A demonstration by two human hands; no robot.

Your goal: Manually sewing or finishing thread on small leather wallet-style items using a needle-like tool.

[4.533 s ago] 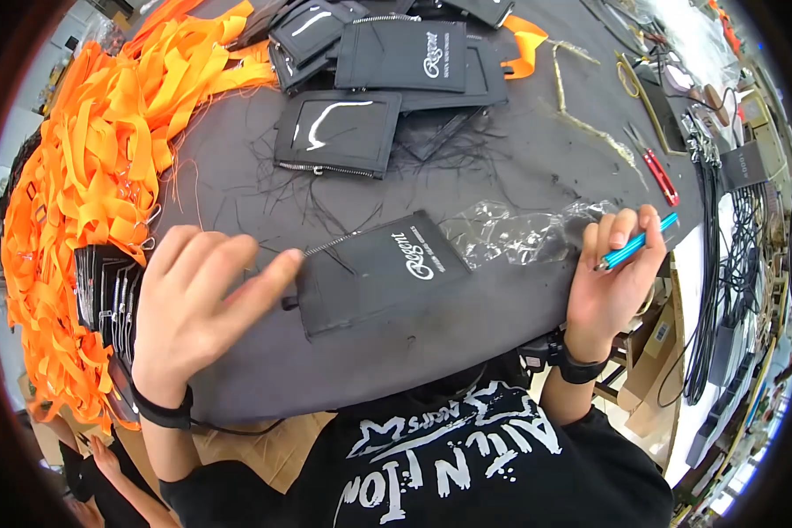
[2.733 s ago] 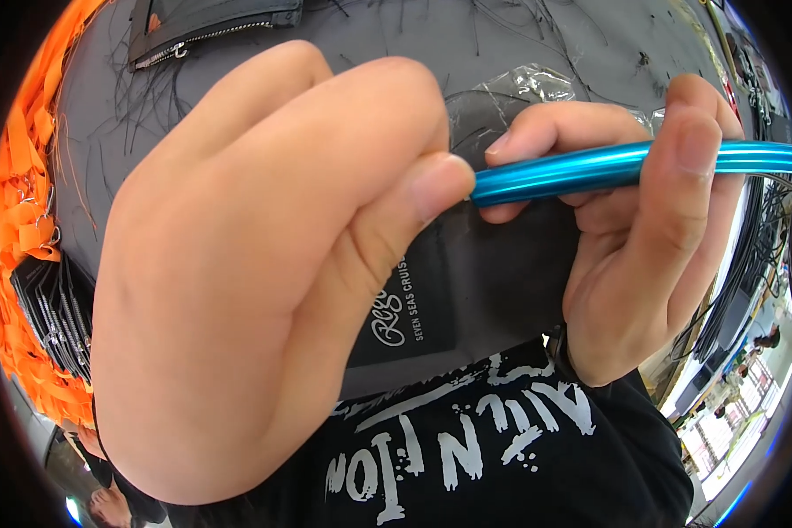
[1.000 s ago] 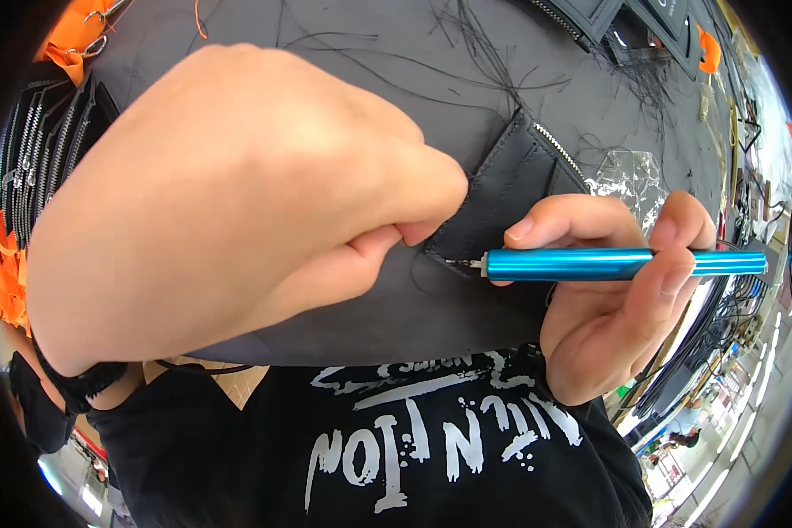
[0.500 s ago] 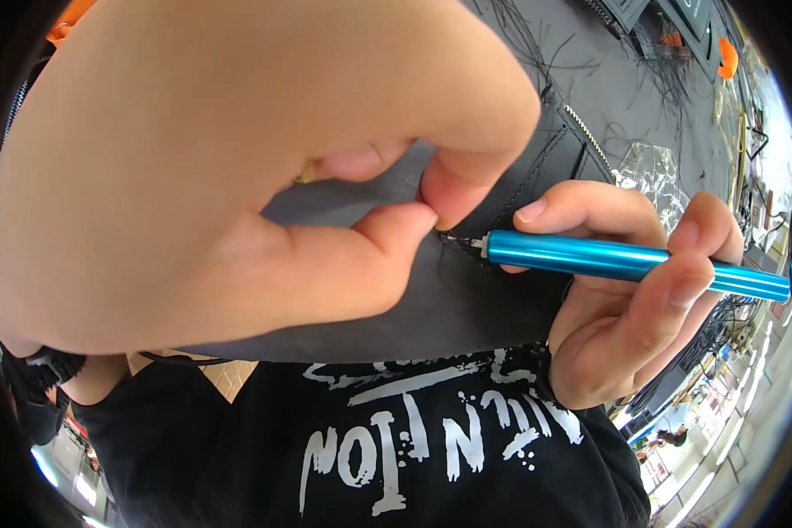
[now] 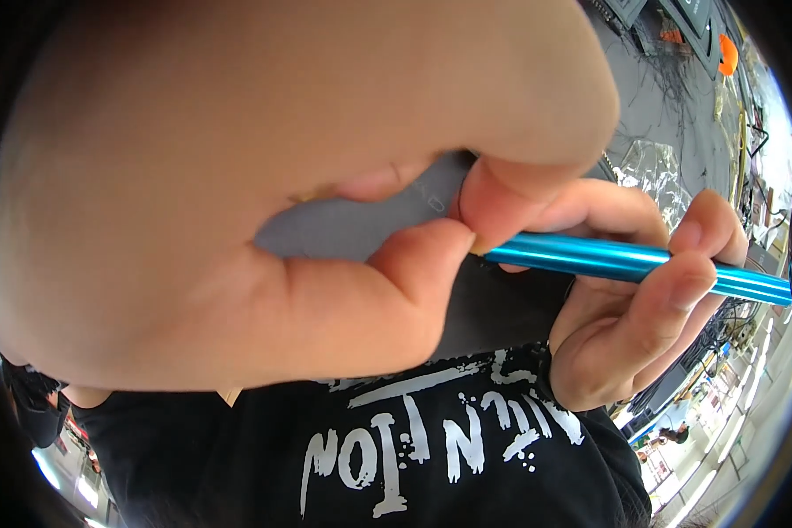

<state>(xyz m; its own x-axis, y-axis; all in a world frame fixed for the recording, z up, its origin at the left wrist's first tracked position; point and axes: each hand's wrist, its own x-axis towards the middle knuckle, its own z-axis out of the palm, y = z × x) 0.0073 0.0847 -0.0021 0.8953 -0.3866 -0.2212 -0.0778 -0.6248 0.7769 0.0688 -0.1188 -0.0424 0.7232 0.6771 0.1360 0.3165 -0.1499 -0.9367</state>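
Note:
My left hand [image 5: 238,132] is large and close in the view, its thumb and index fingertip pinched together. The pinch meets the tip end of a blue metallic pen-shaped tool [image 5: 590,255] and hides that tip. Whatever sits between the fingertips is too small to make out. My right hand [image 5: 638,321] has its fingers around the tool's shaft, which lies nearly level. Beneath both hands is a dark grey panel [image 5: 352,233] of smooth sheet material, partly seen through the gap in my left hand.
Loose black threads [image 5: 669,84] lie on the grey surface at the far right, near dark flat pieces [image 5: 625,11] and an orange object [image 5: 728,55]. Crumpled clear plastic [image 5: 649,172] lies beyond my right hand. My black shirt [image 5: 502,493] with white lettering borders the near side.
My left hand has moved right and closer to the view, its pinch now covering the tool's tip and the stitched seam. My right hand and the tool have barely shifted.

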